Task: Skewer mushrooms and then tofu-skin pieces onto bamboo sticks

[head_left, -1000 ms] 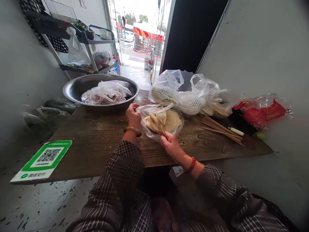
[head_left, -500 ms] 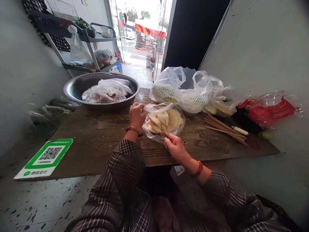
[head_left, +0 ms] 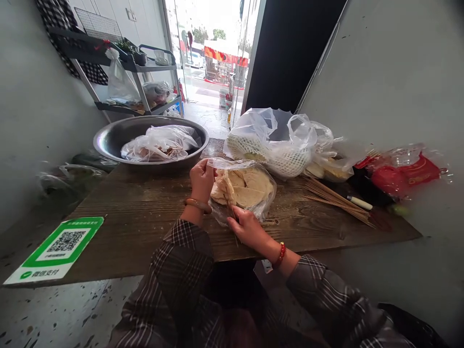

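A clear plastic bag (head_left: 266, 205) lies open on the wooden table, with pale flat round food pieces (head_left: 252, 187) in it. My left hand (head_left: 202, 181) is closed on the bag's upper left rim. Thin wooden skewers (head_left: 229, 200) are pinched in my right hand (head_left: 248, 227) at the bag's near edge. Their upper ends meet a folded pale piece (head_left: 223, 186) at the left of the bag; whether they pierce it cannot be made out.
A metal basin (head_left: 105, 140) with a bagged bundle stands back left. White bags (head_left: 286, 154) with netted produce are behind the food. Loose skewers (head_left: 337, 200), a white-handled tool (head_left: 359, 202) and red packaging (head_left: 406, 171) lie right. A green QR card (head_left: 60, 246) sits front left.
My right hand and the skewers have moved left, and a folded piece now stands at the bag's left side. My left hand has shifted slightly left. The camera view has tilted a little.
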